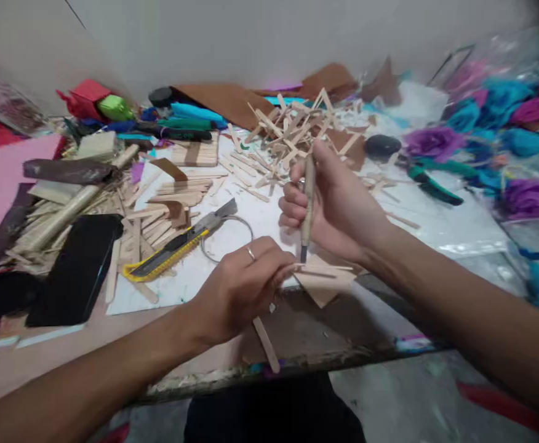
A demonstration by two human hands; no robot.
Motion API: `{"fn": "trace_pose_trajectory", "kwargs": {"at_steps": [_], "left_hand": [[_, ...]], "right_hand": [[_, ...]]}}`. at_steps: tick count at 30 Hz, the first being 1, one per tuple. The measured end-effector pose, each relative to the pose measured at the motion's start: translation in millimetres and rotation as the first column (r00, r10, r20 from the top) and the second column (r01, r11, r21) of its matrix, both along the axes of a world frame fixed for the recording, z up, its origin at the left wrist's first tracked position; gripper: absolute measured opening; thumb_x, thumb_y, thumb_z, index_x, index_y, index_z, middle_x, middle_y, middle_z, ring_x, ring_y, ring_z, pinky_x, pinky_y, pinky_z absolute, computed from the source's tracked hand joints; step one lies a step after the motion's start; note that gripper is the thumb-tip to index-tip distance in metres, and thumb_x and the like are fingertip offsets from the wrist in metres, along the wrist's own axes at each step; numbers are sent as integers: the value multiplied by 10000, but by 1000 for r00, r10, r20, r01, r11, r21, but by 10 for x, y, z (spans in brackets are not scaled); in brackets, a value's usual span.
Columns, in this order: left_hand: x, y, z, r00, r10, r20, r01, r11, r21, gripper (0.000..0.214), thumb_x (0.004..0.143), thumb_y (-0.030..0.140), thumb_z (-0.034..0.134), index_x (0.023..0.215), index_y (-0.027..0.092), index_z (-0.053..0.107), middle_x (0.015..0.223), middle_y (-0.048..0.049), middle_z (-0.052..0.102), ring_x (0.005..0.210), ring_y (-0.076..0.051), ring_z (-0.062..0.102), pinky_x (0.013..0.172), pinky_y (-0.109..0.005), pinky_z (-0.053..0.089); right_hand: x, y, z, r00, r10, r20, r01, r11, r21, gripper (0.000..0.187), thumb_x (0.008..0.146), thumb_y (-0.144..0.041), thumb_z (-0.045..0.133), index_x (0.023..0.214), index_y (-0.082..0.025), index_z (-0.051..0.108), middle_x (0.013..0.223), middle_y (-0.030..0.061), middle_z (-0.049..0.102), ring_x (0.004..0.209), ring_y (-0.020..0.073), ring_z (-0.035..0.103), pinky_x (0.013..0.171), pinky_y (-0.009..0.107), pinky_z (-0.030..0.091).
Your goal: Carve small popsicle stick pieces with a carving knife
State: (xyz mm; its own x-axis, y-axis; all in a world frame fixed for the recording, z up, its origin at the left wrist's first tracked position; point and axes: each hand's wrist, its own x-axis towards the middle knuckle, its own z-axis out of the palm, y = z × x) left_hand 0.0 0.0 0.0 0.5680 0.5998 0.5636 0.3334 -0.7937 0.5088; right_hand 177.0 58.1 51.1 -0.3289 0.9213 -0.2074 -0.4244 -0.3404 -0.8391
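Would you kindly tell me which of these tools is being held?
The slim tan-handled tool, gripped nearly upright in the right hand; the yellow cutter and green-handled pliers lie untouched.

The left hand (244,286) pinches a stick (331,267), the right hand (331,206) a pale-handled tool (309,206).

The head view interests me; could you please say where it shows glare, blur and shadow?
Head view: glossy highlights streak the white sheet at right; head view: the crumpled purple bundles look blurred; head view: shadow darkens the tabletop below the right hand.
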Motion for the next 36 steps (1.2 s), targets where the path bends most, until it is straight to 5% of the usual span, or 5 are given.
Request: {"fn": "trace_pose_trajectory", "kwargs": {"at_steps": [6, 9, 13, 25, 36], "left_hand": [[-63, -16, 160, 969, 108, 223, 24, 855, -519, 168, 1066, 259, 603, 932, 173, 655, 754, 15, 683, 605, -61, 593, 560, -171, 459], [-67, 15, 191, 896, 157, 416, 211, 675, -707, 200, 1057, 323, 635, 936, 166, 651, 777, -1, 715, 568, -49, 602, 493, -150, 443], [-82, 61, 188, 805, 229, 548, 371, 527, -765, 227, 1029, 354, 680, 910, 169, 625, 757, -13, 734, 460, -46, 545, 367, -141, 342], [-74, 60, 163, 757, 201, 622, 466, 500, -729, 211, 1035, 332, 670, 933, 159, 602, 820, -49, 787, 484, -60, 606, 379, -129, 433], [-94, 45, 159, 796, 231, 559, 365, 554, -748, 222, 1020, 315, 689, 891, 154, 604, 770, -31, 771, 455, -43, 592, 402, -120, 462]], "right_hand": [[63, 112, -229, 886, -283, 368, 178, 939, 295, 182, 951, -311, 694, 1103, -279, 600, 911, 8, 652, 746, 185, 640, 648, 338, 521], [114, 103, -290, 683, -453, 573, -96, 722, 685, 113, 992, -358, 688, 970, -249, 713, 1066, 53, 692, 1023, 236, 635, 923, 425, 486], [125, 38, -266, 577, -575, 580, -377, 443, 813, 455, 1101, -429, 516, 732, -216, 676, 769, 27, 694, 819, 190, 601, 887, 402, 421], [110, -54, -156, 574, -640, 510, -451, 272, 850, 574, 1123, -364, 453, 573, -200, 451, 502, -30, 405, 458, 98, 379, 514, 309, 274], [95, -69, -190, 587, -601, 543, -436, 331, 837, 504, 1110, -301, 483, 618, -212, 419, 548, -32, 416, 484, 106, 395, 515, 303, 286]]}}
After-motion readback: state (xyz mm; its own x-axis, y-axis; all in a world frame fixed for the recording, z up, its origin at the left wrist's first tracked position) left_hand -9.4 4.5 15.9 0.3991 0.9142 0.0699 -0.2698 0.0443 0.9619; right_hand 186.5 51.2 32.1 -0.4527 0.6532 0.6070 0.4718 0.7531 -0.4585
